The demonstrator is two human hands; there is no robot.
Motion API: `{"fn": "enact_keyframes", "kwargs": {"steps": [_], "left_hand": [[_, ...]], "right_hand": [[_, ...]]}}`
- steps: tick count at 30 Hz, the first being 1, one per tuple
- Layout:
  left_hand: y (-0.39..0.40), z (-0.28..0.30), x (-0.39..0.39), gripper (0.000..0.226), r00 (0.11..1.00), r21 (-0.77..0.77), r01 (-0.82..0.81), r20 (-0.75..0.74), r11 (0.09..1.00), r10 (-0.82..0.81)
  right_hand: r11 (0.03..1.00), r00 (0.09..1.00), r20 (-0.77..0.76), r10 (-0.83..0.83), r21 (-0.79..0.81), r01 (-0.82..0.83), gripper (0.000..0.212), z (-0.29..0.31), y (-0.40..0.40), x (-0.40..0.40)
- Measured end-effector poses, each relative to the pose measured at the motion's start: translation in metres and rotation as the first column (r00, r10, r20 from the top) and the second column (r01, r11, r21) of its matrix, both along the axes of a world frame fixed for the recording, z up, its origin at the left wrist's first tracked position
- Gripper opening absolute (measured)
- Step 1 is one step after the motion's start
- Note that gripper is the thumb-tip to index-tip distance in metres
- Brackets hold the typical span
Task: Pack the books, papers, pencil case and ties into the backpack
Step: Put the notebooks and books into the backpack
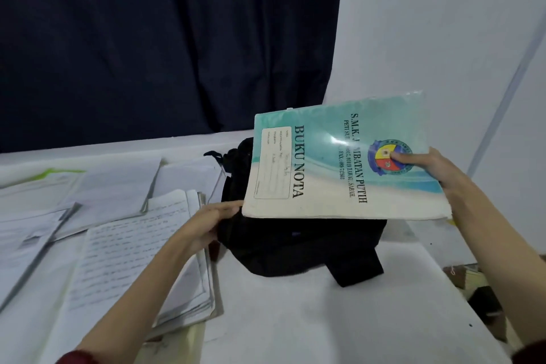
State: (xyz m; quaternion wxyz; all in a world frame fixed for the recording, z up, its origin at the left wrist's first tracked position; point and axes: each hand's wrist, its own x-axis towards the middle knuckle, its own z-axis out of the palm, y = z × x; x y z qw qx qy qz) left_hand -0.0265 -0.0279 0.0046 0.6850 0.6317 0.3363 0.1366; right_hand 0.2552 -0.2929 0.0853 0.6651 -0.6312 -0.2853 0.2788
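A black backpack [298, 242] lies on the white table [339, 319] in the middle of the view. Above it I hold a teal and white notebook [334, 162] marked BUKU NOTA. My right hand [440, 168] pinches its right edge, thumb on the cover. My left hand [212, 224] grips the backpack's left edge near the opening, just under the notebook's lower left corner. A stack of handwritten papers [141, 257] lies to the left of the backpack. The backpack's opening is hidden by the notebook.
More loose sheets and booklets [97, 192] spread across the table's left side. A dark curtain [165, 38] hangs behind the table. The table's right edge drops off near cluttered items on the floor [478, 284]. A white wall [443, 23] stands at the right.
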Motion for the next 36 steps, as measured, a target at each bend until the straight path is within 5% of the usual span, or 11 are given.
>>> {"fn": "enact_keyframes", "kwargs": {"steps": [2, 7, 10, 14, 18, 21, 22, 25, 28, 34, 36], "left_hand": [[0.015, 0.008, -0.006, 0.025, 0.986, -0.153, -0.110, 0.107, 0.982, 0.127], [0.035, 0.052, -0.003, 0.014, 0.916, -0.261, -0.218, 0.276, 0.940, 0.290], [0.042, 0.081, 0.009, 0.021, 0.965, 0.036, -0.201, 0.177, 0.979, 0.191], [0.039, 0.122, 0.026, 0.039, 0.991, 0.421, -0.136, 0.045, 0.897, 0.130], [0.027, 0.165, 0.043, 0.034, 0.997, 0.683, -0.071, 0.017, 0.727, 0.081], [0.015, 0.186, 0.055, 0.028, 1.000, 0.837, -0.009, 0.006, 0.547, 0.007], [0.011, 0.190, 0.060, 0.027, 1.000, 0.881, 0.016, -0.016, 0.474, -0.006], [-0.003, 0.193, 0.076, 0.027, 0.974, 0.939, 0.219, -0.227, 0.264, -0.001], [-0.018, 0.187, 0.089, 0.034, 0.897, 0.879, 0.435, -0.443, 0.193, -0.007], [-0.025, 0.199, 0.100, 0.044, 0.971, 0.970, 0.235, -0.232, 0.061, -0.049], [-0.027, 0.210, 0.102, 0.045, 0.986, 0.988, 0.154, -0.155, -0.019, -0.068]], "right_hand": [[0.997, 0.994, 0.097, 0.055, -0.054, -0.050, 0.099, 0.003, 0.002, 0.003], [0.973, 0.967, 0.188, 0.174, -0.182, -0.140, 0.106, -0.003, 0.020, 0.011], [0.947, 0.951, 0.184, 0.248, -0.252, -0.198, 0.104, -0.011, 0.031, 0.009], [0.915, 0.939, 0.169, 0.298, -0.331, -0.231, 0.103, -0.018, 0.037, 0.008], [0.930, 0.982, -0.068, 0.173, -0.317, -0.186, 0.094, -0.036, 0.036, 0.020], [0.978, 0.932, -0.362, -0.011, -0.197, -0.065, 0.029, -0.048, 0.041, 0.007], [0.986, 0.907, -0.410, -0.098, -0.166, 0.031, 0.026, -0.054, 0.048, 0.004], [0.953, 0.821, -0.497, -0.282, -0.046, 0.299, 0.033, -0.065, 0.069, -0.008], [0.908, 0.733, -0.614, -0.294, 0.060, 0.415, 0.025, -0.065, 0.091, -0.026], [0.979, 0.798, -0.579, -0.168, -0.004, 0.204, 0.051, -0.075, 0.123, -0.074], [0.966, 0.783, -0.581, -0.222, -0.022, 0.258, 0.053, -0.080, 0.129, -0.082]]}}
